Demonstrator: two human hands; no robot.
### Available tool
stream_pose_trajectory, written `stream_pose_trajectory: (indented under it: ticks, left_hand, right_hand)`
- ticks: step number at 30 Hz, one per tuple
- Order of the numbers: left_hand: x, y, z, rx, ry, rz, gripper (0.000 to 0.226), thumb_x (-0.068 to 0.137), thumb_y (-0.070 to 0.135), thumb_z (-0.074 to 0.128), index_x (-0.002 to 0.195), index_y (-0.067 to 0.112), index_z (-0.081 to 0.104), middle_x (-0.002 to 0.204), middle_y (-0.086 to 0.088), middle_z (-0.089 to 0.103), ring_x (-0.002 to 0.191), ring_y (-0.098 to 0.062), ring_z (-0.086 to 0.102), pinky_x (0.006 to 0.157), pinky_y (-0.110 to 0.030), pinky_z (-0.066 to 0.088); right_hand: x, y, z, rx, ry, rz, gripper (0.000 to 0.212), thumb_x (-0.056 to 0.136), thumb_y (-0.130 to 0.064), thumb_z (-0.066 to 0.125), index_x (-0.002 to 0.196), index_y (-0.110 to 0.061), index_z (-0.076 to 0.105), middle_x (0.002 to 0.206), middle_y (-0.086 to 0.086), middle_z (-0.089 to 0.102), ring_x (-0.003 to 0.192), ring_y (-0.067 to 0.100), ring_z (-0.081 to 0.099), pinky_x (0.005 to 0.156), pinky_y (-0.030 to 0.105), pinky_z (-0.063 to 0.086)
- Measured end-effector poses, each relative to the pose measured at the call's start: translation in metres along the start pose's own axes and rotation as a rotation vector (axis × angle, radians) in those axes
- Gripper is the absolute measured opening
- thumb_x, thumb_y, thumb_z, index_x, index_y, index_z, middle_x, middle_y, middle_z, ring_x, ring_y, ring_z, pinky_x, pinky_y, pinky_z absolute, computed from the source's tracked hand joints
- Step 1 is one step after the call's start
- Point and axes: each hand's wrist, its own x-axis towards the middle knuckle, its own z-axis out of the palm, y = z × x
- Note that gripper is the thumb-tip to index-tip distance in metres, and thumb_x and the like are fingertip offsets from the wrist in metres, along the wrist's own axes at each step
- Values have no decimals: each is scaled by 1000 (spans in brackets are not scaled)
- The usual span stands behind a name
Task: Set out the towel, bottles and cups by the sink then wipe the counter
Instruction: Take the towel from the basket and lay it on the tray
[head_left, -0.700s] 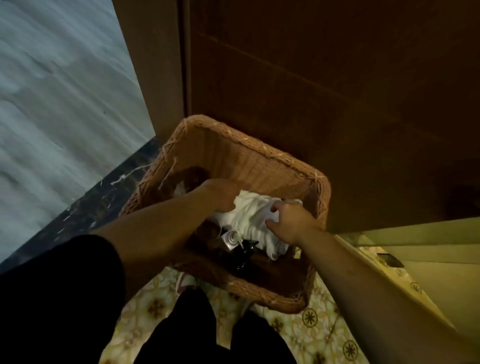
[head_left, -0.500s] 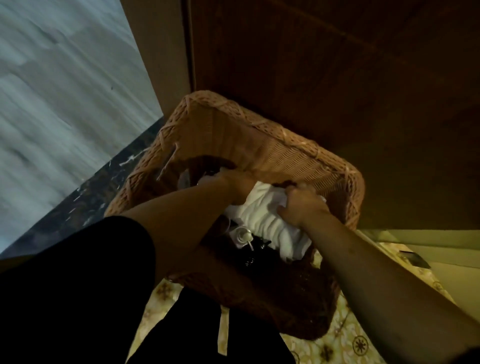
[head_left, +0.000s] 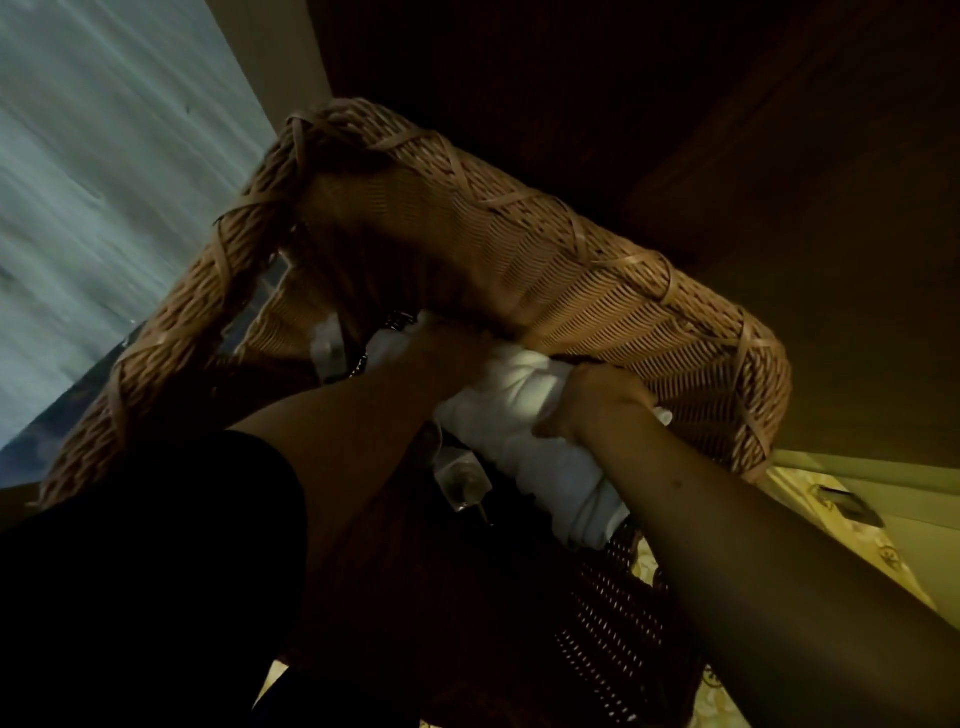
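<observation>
A woven wicker basket (head_left: 519, 244) fills the middle of the head view. Inside it lies a rolled white towel (head_left: 524, 415). My left hand (head_left: 447, 353) grips the towel's far end and my right hand (head_left: 597, 405) grips its middle. Just below the towel, a clear pump head of a dark bottle (head_left: 462, 480) pokes up. Another white object (head_left: 327, 345) sits at the basket's back left; what it is I cannot tell. The rest of the basket's contents are hidden in shadow.
A dark wooden door (head_left: 675, 130) stands right behind the basket. Grey marbled wall (head_left: 104, 182) is at the left, with a dark marble skirting (head_left: 78, 395) below it. Yellow patterned floor tiles (head_left: 810, 504) show at the right.
The basket has come much closer and larger in view. Both hands have closed tighter around the white towel, which now sits higher in the basket.
</observation>
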Motion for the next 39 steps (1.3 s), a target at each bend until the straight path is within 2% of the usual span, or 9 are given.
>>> stream_pose_trajectory:
  ticks: [4,7,12,16,22,27,31,35,39]
  left_hand:
    - [4,-3,-7,-44,-28,-15,50,105,32,37,152,13,33,159,-13,31,145,-35,30,111,-59,29]
    - [1,-14,-14,-114,-34,-27,51,104,35,39,151,14,36,158,-12,34,145,-35,32,114,-55,30]
    - [-22,-29,-25,-193,69,-77,39,106,23,38,139,8,51,146,-18,49,135,-36,46,109,-49,38]
    - [-44,-40,-33,-186,144,-94,37,103,27,43,136,11,50,141,-16,54,128,-36,52,105,-51,43]
    - [-78,-55,-54,-358,236,-56,63,98,35,50,151,11,27,141,-17,51,122,-38,55,96,-51,48]
    - [-114,-65,-82,-409,273,-33,102,67,47,73,150,20,22,145,-12,41,128,-35,45,102,-51,42]
    - [-150,-62,-104,-555,416,-16,120,47,70,64,149,30,17,152,-2,32,138,-28,36,111,-46,33]
    - [-190,-49,-126,-744,615,-27,107,64,45,86,149,33,22,149,-7,44,132,-29,47,107,-44,41]
    - [-239,-27,-155,-667,748,-108,74,71,50,80,131,26,45,122,-1,63,108,-23,62,86,-32,48]
  right_hand:
    - [-8,-2,-14,-46,-37,0,98,81,-57,74,153,-9,29,157,13,38,141,33,40,106,48,45]
    - [-23,1,-21,-40,64,-58,84,86,-51,70,150,-10,34,150,13,46,137,33,46,103,43,44]
    - [-56,-4,-41,-66,263,-153,48,93,-40,59,136,-22,46,132,13,58,119,35,57,74,39,35]
    - [-92,-10,-66,-140,410,-224,41,93,-40,58,130,-26,49,125,12,59,109,35,61,68,35,36]
    - [-154,-20,-108,-217,521,-312,44,88,-40,65,128,-28,52,121,10,57,104,34,61,68,35,40]
    - [-205,-19,-134,-343,637,-349,41,87,-40,68,122,-31,50,104,4,49,95,28,58,64,36,39]
    - [-245,-11,-154,-398,745,-428,31,88,-38,65,114,-34,49,94,-1,38,81,20,46,60,34,35]
    - [-285,8,-171,-484,872,-535,27,89,-39,65,108,-35,46,92,-3,36,79,17,41,57,30,31]
    - [-325,37,-185,-521,989,-643,29,88,-40,64,109,-40,45,95,-5,42,82,14,46,53,27,28]
